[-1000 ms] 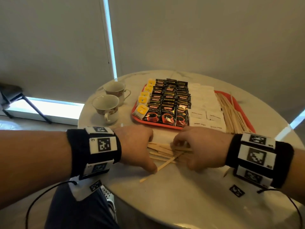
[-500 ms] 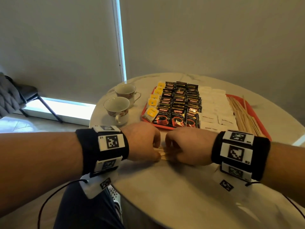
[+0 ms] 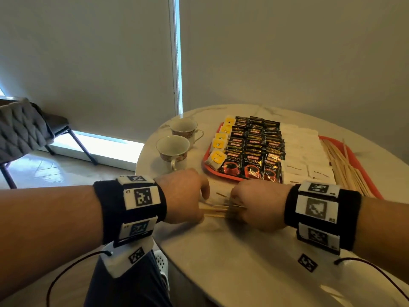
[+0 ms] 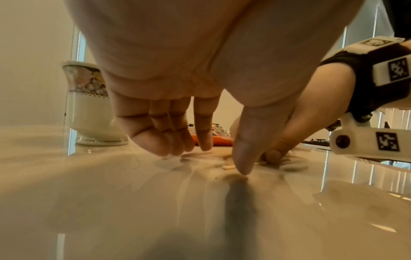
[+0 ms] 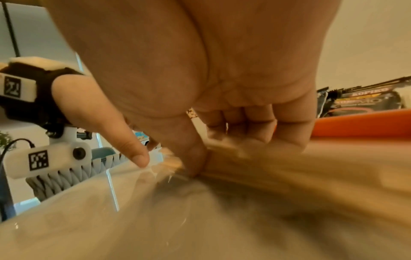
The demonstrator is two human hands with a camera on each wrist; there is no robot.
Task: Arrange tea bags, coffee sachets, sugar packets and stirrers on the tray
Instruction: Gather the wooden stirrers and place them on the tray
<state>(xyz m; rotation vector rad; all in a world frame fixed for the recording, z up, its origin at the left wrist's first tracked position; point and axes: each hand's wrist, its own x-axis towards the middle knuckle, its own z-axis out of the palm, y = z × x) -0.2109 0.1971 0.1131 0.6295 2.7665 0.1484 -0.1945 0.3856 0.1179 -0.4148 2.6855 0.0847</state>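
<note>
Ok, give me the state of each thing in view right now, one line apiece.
left hand: fingers curled down, tips at the loose stirrers' ends
right hand: grips the loose stirrers
loose stirrers: bunched on the table, off the tray
tray: on the table, nearly full
coffee sachets: in rows on the tray
tea bags: along the tray's left edge
sugar packets: laid beside the sachets
tray stirrers: piled at the tray's right side
cups: upright, look empty

Daylight enters through a bright window strip [image 3: 177,52], leaving the room dim. Wrist views are warm-tinted, edge-warped, with blurred stirrers [image 5: 289,168].
</note>
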